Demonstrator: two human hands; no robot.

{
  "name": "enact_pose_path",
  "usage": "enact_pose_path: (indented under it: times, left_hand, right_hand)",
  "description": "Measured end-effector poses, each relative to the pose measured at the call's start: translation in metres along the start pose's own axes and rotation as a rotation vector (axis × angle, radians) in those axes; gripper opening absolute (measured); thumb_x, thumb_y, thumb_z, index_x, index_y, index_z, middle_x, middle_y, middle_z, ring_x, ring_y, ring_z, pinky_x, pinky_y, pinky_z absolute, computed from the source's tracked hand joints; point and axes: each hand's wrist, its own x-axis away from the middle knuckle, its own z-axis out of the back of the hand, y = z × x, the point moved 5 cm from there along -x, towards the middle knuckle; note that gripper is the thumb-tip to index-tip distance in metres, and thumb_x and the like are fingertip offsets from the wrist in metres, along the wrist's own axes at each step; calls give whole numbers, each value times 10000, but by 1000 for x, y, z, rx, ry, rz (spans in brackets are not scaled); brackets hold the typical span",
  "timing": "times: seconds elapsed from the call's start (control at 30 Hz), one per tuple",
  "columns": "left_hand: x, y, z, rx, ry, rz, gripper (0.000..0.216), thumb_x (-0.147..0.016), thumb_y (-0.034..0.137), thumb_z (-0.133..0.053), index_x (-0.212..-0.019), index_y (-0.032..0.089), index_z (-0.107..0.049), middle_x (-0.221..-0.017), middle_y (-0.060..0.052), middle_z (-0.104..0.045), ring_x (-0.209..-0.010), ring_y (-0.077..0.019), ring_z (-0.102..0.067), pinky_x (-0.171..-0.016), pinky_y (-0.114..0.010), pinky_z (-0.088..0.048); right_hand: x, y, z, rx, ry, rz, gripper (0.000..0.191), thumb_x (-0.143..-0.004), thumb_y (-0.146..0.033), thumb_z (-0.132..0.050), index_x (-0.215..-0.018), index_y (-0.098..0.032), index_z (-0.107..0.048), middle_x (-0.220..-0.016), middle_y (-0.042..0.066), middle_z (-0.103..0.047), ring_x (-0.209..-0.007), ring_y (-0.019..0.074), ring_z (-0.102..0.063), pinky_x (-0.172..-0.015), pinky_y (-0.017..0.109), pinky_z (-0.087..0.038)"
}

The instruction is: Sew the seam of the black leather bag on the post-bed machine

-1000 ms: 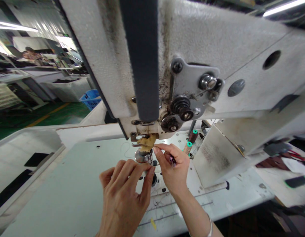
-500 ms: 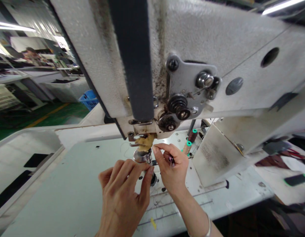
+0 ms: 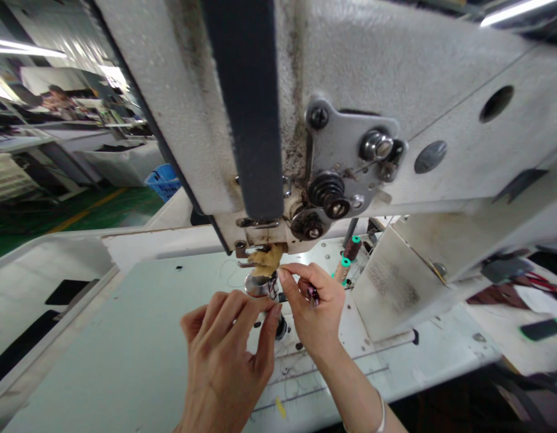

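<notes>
A sewing machine head [image 3: 350, 78] fills the upper view, with a tension plate [image 3: 350, 162] on its side. Below its needle area, my left hand [image 3: 231, 349] pinches thumb and forefinger together beside the presser foot parts [image 3: 273, 285]. Whatever lies in that pinch is too fine to make out. My right hand [image 3: 317, 304] also pinches at the fingertips, close to a tan fuzzy scrap [image 3: 266, 260] stuck around the needle bar. A small purple shiny object [image 3: 313, 294] is tucked in its curled fingers; its kind is unclear. The needle itself is hidden.
Two thread spools, one dark [image 3: 352, 248] and one peach [image 3: 342, 269], stand behind my right hand. A yellow scrap [image 3: 280, 408] lies by a ruler scale on the pale table [image 3: 138, 337]. A blue basket [image 3: 163, 180] sits on the floor at left.
Both hands keep the same pinched poses in nearly the same place. The view has shifted very slightly.
</notes>
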Motion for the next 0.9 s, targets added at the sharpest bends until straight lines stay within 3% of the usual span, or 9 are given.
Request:
enact_pose_path:
  times: [0.9]
  left_hand:
    - [0,0,0,-7,15,-6,96,-860,183,-691,-875,235,-612,-772,26,-622,-742,-165,-551,-779,-384,-334]
  right_hand:
    - [0,0,2,-23,-22,18,63,-878,-181,-705,-885,-206,-763,-608,-60,-469,-543,70,-407,-525,217,-326]
